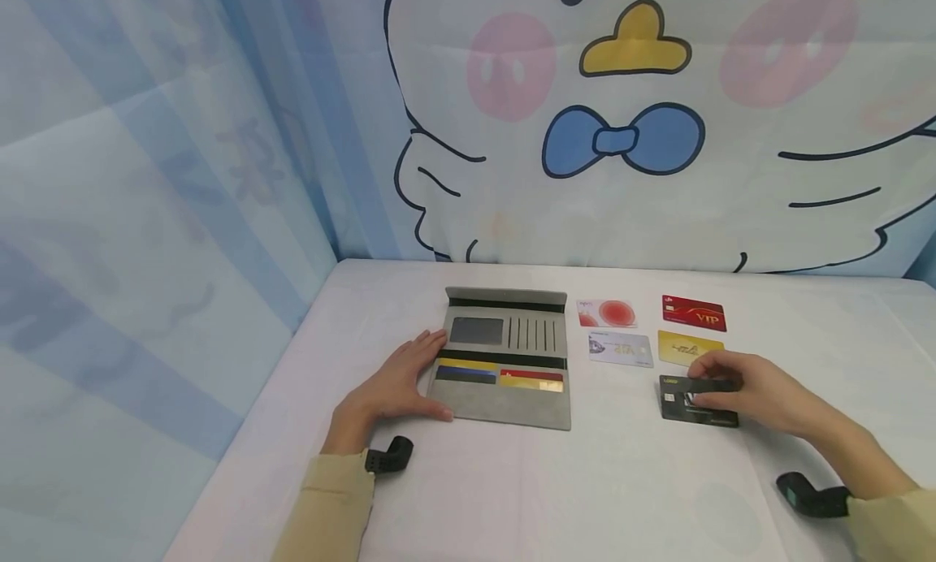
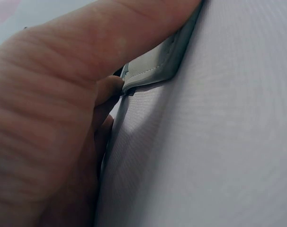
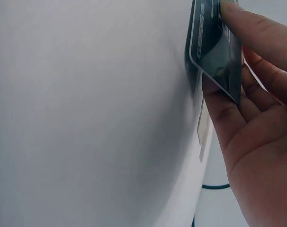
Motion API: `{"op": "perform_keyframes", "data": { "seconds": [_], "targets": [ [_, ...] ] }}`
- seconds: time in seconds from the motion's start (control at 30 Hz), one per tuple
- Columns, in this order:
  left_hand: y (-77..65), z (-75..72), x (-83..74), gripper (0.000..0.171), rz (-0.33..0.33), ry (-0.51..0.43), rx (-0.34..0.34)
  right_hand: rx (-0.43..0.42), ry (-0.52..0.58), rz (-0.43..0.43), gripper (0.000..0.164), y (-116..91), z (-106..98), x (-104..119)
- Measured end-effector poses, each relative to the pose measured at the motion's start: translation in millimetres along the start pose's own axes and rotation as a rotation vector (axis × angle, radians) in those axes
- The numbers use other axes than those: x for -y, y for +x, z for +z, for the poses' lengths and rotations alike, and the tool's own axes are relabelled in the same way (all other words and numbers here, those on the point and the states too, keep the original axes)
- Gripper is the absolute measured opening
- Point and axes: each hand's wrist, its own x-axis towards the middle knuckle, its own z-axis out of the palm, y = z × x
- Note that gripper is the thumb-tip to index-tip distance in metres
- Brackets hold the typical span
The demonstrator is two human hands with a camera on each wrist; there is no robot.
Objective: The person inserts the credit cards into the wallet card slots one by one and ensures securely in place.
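A grey wallet (image 1: 500, 409) lies unfolded on the table, with yellow, blue and red-gold cards (image 1: 531, 380) tucked in its lower pockets. At its left edge rests my left hand (image 1: 398, 379), thumb by the lower corner and fingers extended along the side. The left wrist view shows the thumb (image 2: 110, 33) over the wallet's stitched corner (image 2: 153, 71). My right hand (image 1: 768, 395) pinches a black card (image 1: 676, 399) by its right part. In the right wrist view the thumb lies on the face of the card (image 3: 217, 59), with fingers behind it.
Beyond the black card lie a red VIP card (image 1: 695, 312), a gold card (image 1: 680, 347), a silver card (image 1: 620, 349) and a white card with a red circle (image 1: 607, 313). A printed cloth (image 1: 621, 221) hangs behind the white table (image 1: 585, 497).
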Motion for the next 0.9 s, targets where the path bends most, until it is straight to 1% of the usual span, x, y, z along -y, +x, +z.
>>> {"op": "perform_keyframes", "data": {
  "seconds": [0.1, 0.23, 0.33, 0.53, 0.7, 0.9],
  "targets": [
    [0.1, 0.7, 0.7, 0.116, 0.005, -0.004, -0.003, 0.034, 0.052, -0.034, 0.034, 4, 1, 3],
    [0.9, 1.3, 0.7, 0.116, -0.007, -0.002, 0.0, 0.06, 0.111, -0.072, 0.032, 10, 3, 7],
    [1.2, 1.4, 0.4, 0.116, -0.014, -0.003, 0.002, 0.058, 0.143, -0.104, 0.031, 14, 5, 11],
    [0.8, 1.0, 1.3, 0.116, -0.006, -0.009, 0.001, 0.043, 0.214, -0.164, 0.028, 27, 13, 21],
    [0.6, 1.1, 1.7, 0.116, -0.009, -0.013, -0.004, 0.043, 0.232, -0.161, 0.029, 39, 18, 35],
    [0.6, 0.6, 1.0, 0.115, -0.007, -0.008, -0.001, 0.038, 0.258, -0.138, 0.031, 53, 22, 48]
  ]
}}
